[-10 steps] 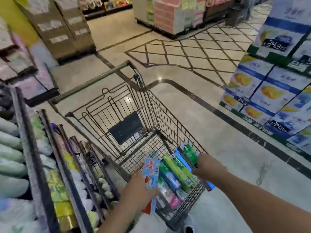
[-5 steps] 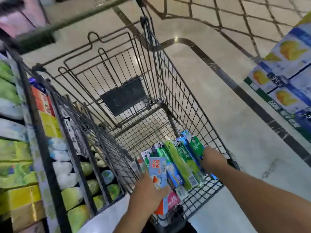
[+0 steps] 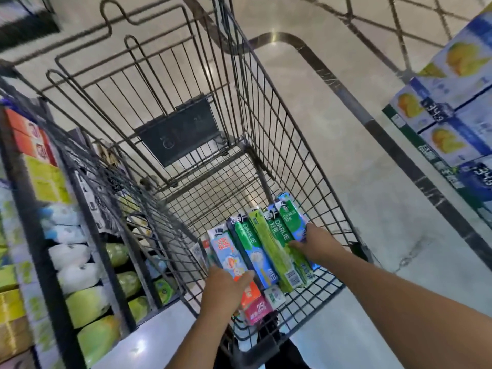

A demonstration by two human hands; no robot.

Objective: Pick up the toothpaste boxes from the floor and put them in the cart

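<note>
A pale polished shop floor [image 3: 332, 145] with dark inlaid bands runs under a wire cart [image 3: 269, 134]. The toothpaste boxes [image 3: 266, 249] lie side by side as a fanned bundle low inside the cart's near end, above its mesh bottom. The left hand [image 3: 226, 291] clamps the bundle's left edge, thumb across the face of a light-blue and orange box [image 3: 231, 262], fingers hidden beneath. The right hand [image 3: 316, 246] presses on the bundle's right side, fingers spread flat over the green boxes; whether it curls under them cannot be told. Beyond both hands a dark plate [image 3: 181, 131] hangs on the folded child-seat flap. Left of the left hand, touching or just beside the cart's wire wall, stand shelves [image 3: 40, 235] of packed goods. Well to the right of the right hand rise stacked blue-and-white cartons [image 3: 458, 107].
</note>
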